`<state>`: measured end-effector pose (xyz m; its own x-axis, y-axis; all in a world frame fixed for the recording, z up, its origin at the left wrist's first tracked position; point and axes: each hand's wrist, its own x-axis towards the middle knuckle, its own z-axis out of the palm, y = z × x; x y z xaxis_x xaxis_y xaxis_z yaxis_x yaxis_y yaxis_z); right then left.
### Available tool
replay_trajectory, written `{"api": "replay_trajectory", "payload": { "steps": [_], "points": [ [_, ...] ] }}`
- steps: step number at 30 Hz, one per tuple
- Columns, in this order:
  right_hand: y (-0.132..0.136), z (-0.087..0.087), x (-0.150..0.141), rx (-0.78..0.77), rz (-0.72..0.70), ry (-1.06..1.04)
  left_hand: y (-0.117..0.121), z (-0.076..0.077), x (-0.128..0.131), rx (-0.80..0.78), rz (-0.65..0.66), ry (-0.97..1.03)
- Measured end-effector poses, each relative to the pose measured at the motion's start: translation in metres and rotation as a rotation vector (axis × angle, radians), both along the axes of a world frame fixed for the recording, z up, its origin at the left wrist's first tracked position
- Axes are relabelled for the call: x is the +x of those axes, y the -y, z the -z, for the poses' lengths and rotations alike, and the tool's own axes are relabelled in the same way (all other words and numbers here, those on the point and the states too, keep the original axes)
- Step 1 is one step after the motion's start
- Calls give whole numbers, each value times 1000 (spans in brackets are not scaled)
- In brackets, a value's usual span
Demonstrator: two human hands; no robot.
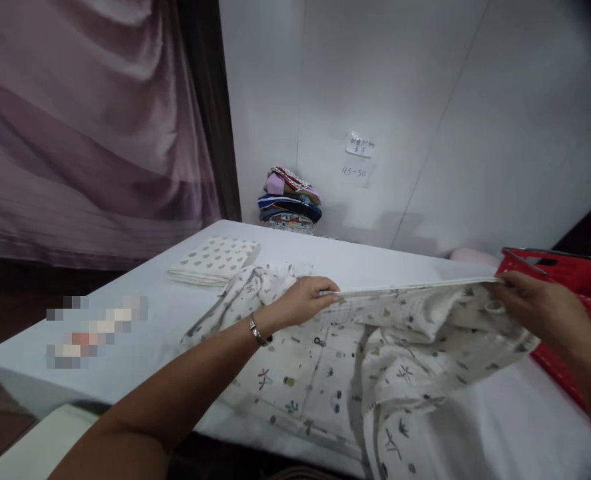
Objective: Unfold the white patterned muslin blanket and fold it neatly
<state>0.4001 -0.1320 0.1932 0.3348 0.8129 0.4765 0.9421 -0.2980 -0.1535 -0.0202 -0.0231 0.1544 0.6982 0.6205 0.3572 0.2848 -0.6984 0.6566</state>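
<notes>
Cloth (325,373) at 5 o'clock, partly on table (165,320); looks light, soft, floppy, unlikely to slip or break; best gripped along hem (410,288), hands spread; left hand (313,299) pinches hem at 5 o'clock, right hand (540,303) holds it at 3 o'clock, hem taut between; note (354,173) at 1 o'clock reads "45-50"; sheet (360,144) above handwritten, illegible; no brand readable

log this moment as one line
left hand: pinching edge of patterned cloth; right hand: pinching same edge; folded cloth: on table; red basket: at right
</notes>
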Motion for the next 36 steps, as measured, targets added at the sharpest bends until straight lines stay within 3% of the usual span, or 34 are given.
{"api": "replay_trajectory", "payload": {
  "steps": [3,7,12,15,19,22,27,36],
  "points": [
    [0,9,-3,-218,-29,21,6,7,9,-35,-90,-35],
    [4,44,-9,-420,-106,20,6,22,14,-70,-165,-240],
    [7,66,-33,-422,-55,203,20,31,23,-2,-196,-342],
    [8,70,-81,-387,-255,18,33,34,34,36,-160,-361],
    [5,80,-153,-509,-567,-323,49,38,49,96,-82,-376],
    [-2,93,-181,-534,-719,-525,55,40,51,163,-48,-346],
    [0,111,-187,-568,-809,-690,49,47,35,171,29,-369],
    [45,116,-193,-674,-729,-419,13,69,-18,269,224,-488]
  ]
}}
